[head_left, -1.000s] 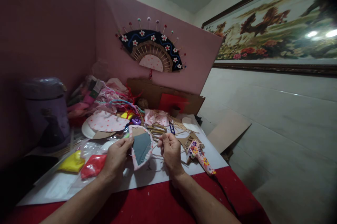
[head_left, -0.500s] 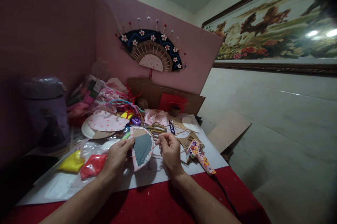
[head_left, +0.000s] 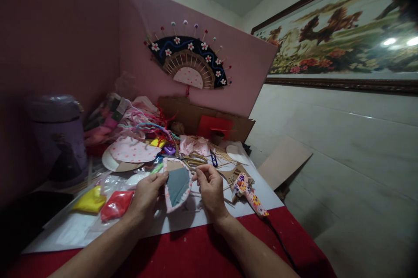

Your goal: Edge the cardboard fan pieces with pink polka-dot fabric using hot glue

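Observation:
My left hand is closed on the left edge of a half-round cardboard piece. Its visible side shows brown and grey-blue areas, with pink spotted cloth folded over the rim. Beside the curved right edge, the thumb and fingers of my right hand are pinched together; whatever they hold is too small to make out. Behind the piece lie gold-handled scissors, partly covered. To the right rests a flower-patterned glue gun with a black cord.
Bags of yellow clay and red clay lie at left, before a purple canister. Spotted cloth, a blue cutter knife and thin sticks are farther back. A decorated fan hangs on the pink panel.
The piece has shifted slightly right and down in my left hand. My right fingertips have come closer to its curved edge. The other things lie as before.

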Demonstrator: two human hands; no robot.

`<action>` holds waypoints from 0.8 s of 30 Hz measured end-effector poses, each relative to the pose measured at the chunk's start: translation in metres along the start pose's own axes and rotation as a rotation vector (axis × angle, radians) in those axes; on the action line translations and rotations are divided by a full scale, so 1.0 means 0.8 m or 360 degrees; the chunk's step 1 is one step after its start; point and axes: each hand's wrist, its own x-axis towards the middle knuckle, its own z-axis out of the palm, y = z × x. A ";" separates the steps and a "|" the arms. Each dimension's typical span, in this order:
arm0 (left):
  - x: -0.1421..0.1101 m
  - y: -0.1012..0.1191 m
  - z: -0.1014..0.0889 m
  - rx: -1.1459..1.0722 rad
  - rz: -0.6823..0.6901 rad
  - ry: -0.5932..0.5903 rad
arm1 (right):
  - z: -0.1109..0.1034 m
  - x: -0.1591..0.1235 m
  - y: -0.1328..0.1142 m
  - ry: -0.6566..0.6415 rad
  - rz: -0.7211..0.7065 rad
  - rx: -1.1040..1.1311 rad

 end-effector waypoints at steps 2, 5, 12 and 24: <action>0.000 0.000 0.000 0.0006 -0.0001 0.0003 | 0.000 0.000 0.000 -0.0012 0.0009 0.0019; 0.001 0.000 0.000 0.0015 0.0005 0.0009 | 0.000 0.000 -0.001 -0.0034 0.0027 0.0027; 0.001 -0.001 0.000 0.0009 0.0003 0.0013 | 0.002 -0.002 0.002 -0.0092 0.0093 0.0092; -0.001 -0.001 0.000 -0.0007 -0.0006 0.0005 | 0.002 -0.002 0.004 -0.0139 0.0055 -0.0008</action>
